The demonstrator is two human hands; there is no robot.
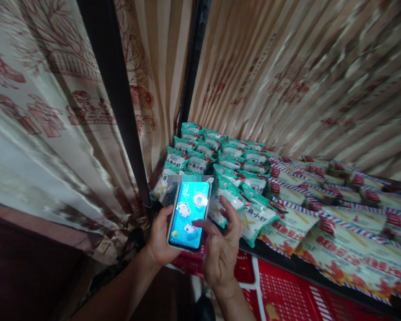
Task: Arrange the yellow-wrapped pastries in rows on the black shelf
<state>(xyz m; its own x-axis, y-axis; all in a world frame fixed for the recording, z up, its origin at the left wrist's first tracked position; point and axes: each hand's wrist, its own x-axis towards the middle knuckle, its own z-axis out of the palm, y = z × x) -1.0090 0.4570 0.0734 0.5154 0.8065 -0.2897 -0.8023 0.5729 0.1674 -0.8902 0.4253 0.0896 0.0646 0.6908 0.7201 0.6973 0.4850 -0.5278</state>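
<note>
A smartphone [188,218] with a lit blue screen, showing cartoon figures, lies in my left hand [162,238], whose palm and fingers wrap its left side and lower back. Over the lower right of the screen hovers my right hand [222,249], one fingertip at or just above the glass; I cannot tell if it touches. Its other fingers are loosely bent and apart, with nothing between them. Behind the phone stand rows of green and white snack bags [229,196] on a dark shelf.
White snack bags with striped edges [357,245] fill the shelf to the right. Below the shelf are red plastic baskets [287,285] with white handles. Dark metal posts [116,84] and patterned curtains [270,80] enclose the shelf at the left and back.
</note>
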